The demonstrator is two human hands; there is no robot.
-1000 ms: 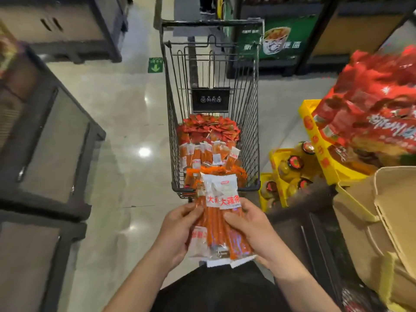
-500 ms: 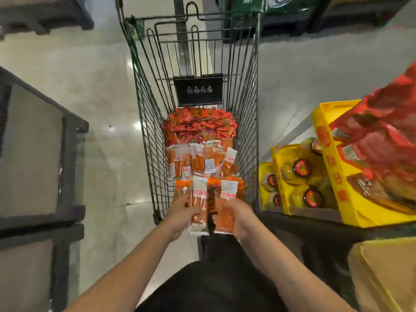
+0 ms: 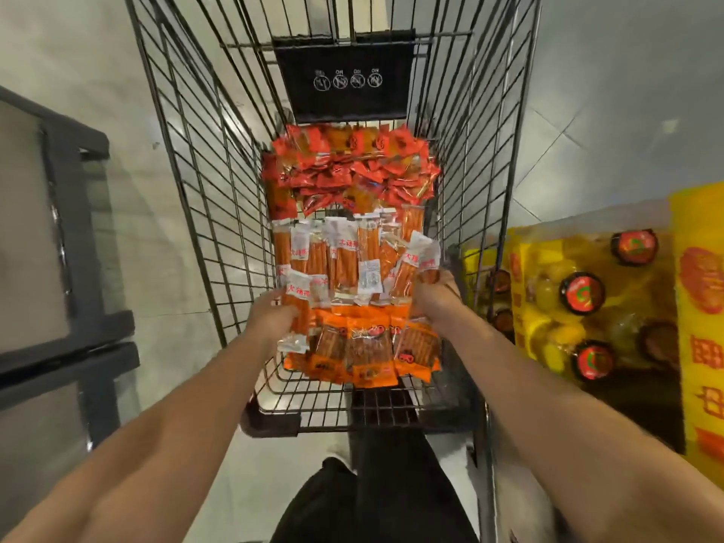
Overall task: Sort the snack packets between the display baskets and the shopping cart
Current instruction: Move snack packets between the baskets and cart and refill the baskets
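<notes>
Both my arms reach down into the wire shopping cart [image 3: 188, 182]. My left hand [image 3: 270, 315] grips a clear packet of orange snack sticks [image 3: 299, 307] with a white label, at the left of the pile. My right hand [image 3: 433, 293] holds another such packet [image 3: 417, 264] at the right side of the cart. Between them lie several more stick packets [image 3: 344, 252] in a row. Small red packets [image 3: 348, 166] are heaped at the cart's far end. Orange packets [image 3: 368, 350] lie at the near end.
A yellow display box [image 3: 525, 307] of fruit cups with red-and-black lids [image 3: 581, 293] stands right of the cart. Another yellow box [image 3: 701, 319] is at the far right edge. A dark shelf frame [image 3: 74, 237] stands to the left. Grey tiled floor surrounds the cart.
My hands have carried the stick packets forward and down into the cart and spread apart to its left and right sides. The view has tilted down over the cart.
</notes>
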